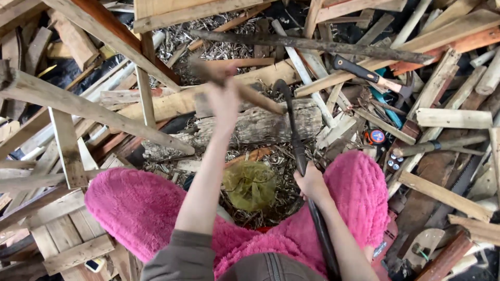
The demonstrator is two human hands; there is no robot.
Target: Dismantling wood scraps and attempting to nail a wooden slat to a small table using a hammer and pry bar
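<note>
Wooden stick [245, 89], short and brownish, is held up in the left hand [224, 101], fingers wrapped around its middle; the stick is blurred and tilts down toward the right, above a weathered log [260, 125]. Its lower end sits close to the curved tip of a long dark blade [294, 130]; whether they touch cannot be told. The right hand [311, 182] is closed tight around the blade's dark handle, which runs down past the wrist toward the bottom edge. The log lies crosswise in front of the person's knees, which are covered in fluffy pink trousers [140, 205]. Between the knees, on a litter of wood shavings [281, 171], lies a crumpled yellow-green bag [251, 184]. All around is a heap of planks, slats and offcuts. To the upper right a hammer [372, 77] with a black grip rests on the scraps. A handsaw [458, 182] lies at the right, near a small round orange and black object [376, 137]. A long pale beam [88, 109] slants across the left side.
</note>
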